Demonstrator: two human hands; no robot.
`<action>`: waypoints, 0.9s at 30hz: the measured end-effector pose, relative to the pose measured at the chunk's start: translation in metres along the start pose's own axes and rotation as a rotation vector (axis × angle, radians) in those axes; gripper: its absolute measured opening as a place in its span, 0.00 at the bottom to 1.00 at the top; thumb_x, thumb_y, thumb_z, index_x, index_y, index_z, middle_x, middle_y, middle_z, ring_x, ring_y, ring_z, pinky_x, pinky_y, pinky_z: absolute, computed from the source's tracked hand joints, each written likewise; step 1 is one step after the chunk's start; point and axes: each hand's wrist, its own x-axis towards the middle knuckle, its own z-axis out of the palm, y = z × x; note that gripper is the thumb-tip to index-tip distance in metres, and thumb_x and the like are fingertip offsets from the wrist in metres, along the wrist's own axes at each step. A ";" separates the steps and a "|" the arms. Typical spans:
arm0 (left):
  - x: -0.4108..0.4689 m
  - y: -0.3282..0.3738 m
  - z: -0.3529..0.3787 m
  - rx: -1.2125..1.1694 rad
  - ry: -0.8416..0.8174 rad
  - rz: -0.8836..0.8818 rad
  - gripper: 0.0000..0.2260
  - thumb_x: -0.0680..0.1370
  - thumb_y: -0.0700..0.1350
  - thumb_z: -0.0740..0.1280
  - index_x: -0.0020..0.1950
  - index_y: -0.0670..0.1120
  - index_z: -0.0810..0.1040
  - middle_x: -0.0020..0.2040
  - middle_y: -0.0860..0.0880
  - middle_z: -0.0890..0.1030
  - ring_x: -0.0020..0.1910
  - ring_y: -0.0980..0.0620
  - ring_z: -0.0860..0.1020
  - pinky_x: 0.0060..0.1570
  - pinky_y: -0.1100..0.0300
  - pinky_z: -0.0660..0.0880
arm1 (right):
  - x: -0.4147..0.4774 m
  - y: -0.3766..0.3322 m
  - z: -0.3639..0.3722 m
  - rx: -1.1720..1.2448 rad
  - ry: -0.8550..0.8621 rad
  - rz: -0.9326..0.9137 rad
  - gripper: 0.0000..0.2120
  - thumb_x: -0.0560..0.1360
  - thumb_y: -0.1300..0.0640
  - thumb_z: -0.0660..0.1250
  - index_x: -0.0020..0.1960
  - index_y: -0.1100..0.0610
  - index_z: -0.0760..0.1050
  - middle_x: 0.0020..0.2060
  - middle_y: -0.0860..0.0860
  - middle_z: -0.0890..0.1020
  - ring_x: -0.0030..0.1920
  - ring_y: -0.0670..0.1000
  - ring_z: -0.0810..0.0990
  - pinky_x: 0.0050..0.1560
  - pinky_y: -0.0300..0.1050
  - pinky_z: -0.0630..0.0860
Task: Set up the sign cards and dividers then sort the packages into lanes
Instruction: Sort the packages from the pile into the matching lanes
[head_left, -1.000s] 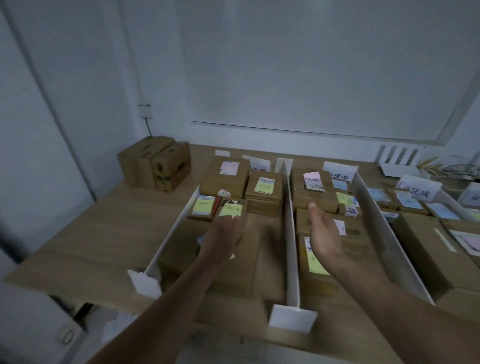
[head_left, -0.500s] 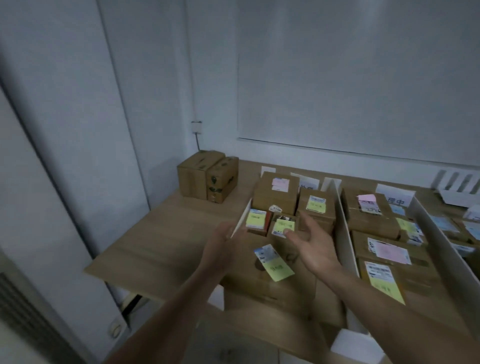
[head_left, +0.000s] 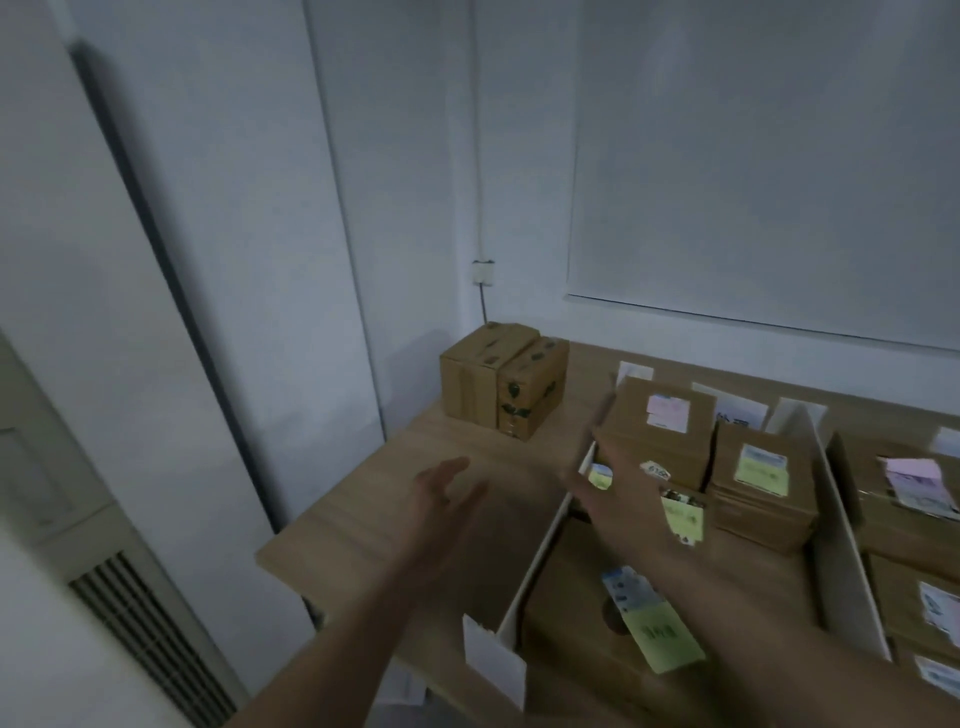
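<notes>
Packages (head_left: 657, 434) sat in lanes between white dividers (head_left: 836, 551). Your left hand (head_left: 440, 500) and right hand (head_left: 618, 512) hovered over the table (head_left: 363, 525), fingers loosely straight, holding nothing

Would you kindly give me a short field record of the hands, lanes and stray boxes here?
Left hand: open, empty, above the bare table
Right hand: open, empty, above the first lane
First lane: labelled packages between two white dividers
Outside lanes: two cardboard boxes, far left corner
</notes>
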 end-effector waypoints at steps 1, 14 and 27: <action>0.006 -0.003 -0.002 -0.006 0.014 -0.011 0.18 0.80 0.46 0.69 0.68 0.43 0.77 0.68 0.45 0.76 0.68 0.47 0.73 0.68 0.58 0.67 | 0.007 -0.002 0.003 -0.019 -0.021 -0.014 0.28 0.79 0.48 0.69 0.76 0.57 0.67 0.71 0.56 0.74 0.71 0.58 0.72 0.66 0.47 0.68; 0.082 -0.053 -0.040 0.143 0.005 -0.034 0.27 0.79 0.63 0.59 0.71 0.48 0.75 0.72 0.48 0.73 0.71 0.48 0.71 0.73 0.53 0.63 | 0.075 -0.036 0.072 0.035 -0.022 -0.024 0.28 0.79 0.49 0.69 0.77 0.49 0.65 0.69 0.51 0.76 0.70 0.54 0.73 0.59 0.40 0.67; 0.193 -0.128 -0.118 -0.058 -0.120 0.028 0.20 0.78 0.54 0.70 0.68 0.48 0.78 0.67 0.50 0.78 0.66 0.52 0.74 0.55 0.67 0.63 | 0.114 -0.093 0.191 0.027 0.104 0.144 0.34 0.79 0.47 0.68 0.81 0.47 0.58 0.74 0.51 0.71 0.74 0.54 0.69 0.63 0.41 0.65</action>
